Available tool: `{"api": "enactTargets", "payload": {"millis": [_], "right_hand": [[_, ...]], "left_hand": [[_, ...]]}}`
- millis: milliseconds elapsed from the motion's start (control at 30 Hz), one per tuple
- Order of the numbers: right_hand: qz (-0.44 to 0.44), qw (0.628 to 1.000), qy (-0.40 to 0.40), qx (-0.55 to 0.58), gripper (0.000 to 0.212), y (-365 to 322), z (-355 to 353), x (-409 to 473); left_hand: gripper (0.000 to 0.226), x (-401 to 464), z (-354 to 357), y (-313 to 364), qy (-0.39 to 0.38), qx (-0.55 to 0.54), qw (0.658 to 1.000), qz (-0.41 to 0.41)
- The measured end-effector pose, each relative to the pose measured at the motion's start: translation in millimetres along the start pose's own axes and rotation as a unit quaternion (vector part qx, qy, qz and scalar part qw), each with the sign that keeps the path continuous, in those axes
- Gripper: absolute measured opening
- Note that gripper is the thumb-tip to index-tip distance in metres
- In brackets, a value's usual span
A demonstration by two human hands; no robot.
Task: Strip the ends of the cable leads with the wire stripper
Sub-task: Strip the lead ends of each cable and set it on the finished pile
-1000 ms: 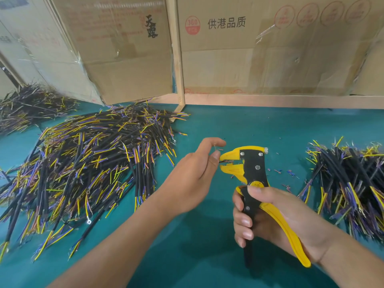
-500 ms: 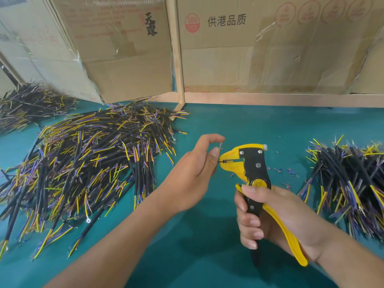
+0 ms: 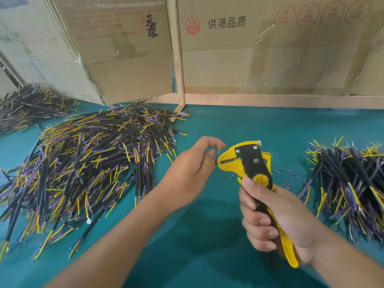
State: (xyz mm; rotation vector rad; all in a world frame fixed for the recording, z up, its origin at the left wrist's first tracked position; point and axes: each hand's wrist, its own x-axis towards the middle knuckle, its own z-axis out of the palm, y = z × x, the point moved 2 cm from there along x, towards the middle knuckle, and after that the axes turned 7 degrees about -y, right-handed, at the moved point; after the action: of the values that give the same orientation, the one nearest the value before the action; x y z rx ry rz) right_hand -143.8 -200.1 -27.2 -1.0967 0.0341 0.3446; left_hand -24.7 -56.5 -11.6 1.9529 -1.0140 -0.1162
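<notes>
My right hand [image 3: 274, 217] grips the handles of a yellow and black wire stripper [image 3: 252, 163], squeezed close together. Its jaws point left and are closed on a thin lead. My left hand [image 3: 187, 171] pinches the cable lead [image 3: 218, 151] between thumb and forefinger right at the jaw tip. Bare strand ends of the lead stick up above my thumb; the cable itself is hidden behind my hand. Both hands hover over the green table [image 3: 228, 125].
A large heap of black cables with yellow, blue and purple leads [image 3: 83, 163] lies on the left. A smaller heap [image 3: 351, 183] lies on the right, another [image 3: 27, 104] at far left. Cut insulation bits [image 3: 288, 173] dot the mat. Cardboard boxes [image 3: 249, 48] and a wooden rail [image 3: 270, 100] close off the back.
The stripper's handles have been squeezed together and its jaws have closed on the lead. My left hand stays pinching the lead at the jaw tip.
</notes>
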Motion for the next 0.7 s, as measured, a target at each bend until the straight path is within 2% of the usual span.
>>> {"api": "enactTargets", "payload": {"millis": [133, 233, 267, 333, 400, 433, 567, 700], "right_hand": [[0.001, 1.000, -0.018, -0.003, 0.048, -2, 0, -3], [-0.002, 0.999, -0.030, -0.010, 0.047, -2, 1, -5], [-0.013, 0.999, -0.034, 0.001, 0.049, -5, -1, -6], [-0.049, 0.998, -0.027, 0.032, 0.055, -18, -8, -11], [-0.076, 0.997, -0.009, 0.032, 0.058, -31, -16, -15], [-0.079, 0.996, -0.005, 0.028, 0.057, -32, -19, -16], [-0.050, 0.998, -0.030, 0.024, 0.036, -13, -18, -6], [-0.038, 0.998, -0.053, 0.022, 0.037, -1, -29, 4]], "left_hand": [[0.023, 0, -6, -2, -0.031, -0.091, 0.995, -0.001], [0.021, 1, -10, -5, -0.050, -0.092, 0.994, 0.014], [0.022, 2, -17, -8, -0.035, -0.085, 0.996, 0.012], [0.023, 6, -43, -20, 0.057, -0.085, 0.995, -0.013], [0.023, 7, -68, -31, 0.138, -0.134, 0.981, -0.029], [0.023, 7, -71, -31, 0.152, -0.138, 0.978, -0.027], [0.020, 7, -34, -20, 0.064, -0.051, 0.997, -0.011], [0.025, 7, -21, -11, 0.034, -0.076, 0.996, -0.041]]}}
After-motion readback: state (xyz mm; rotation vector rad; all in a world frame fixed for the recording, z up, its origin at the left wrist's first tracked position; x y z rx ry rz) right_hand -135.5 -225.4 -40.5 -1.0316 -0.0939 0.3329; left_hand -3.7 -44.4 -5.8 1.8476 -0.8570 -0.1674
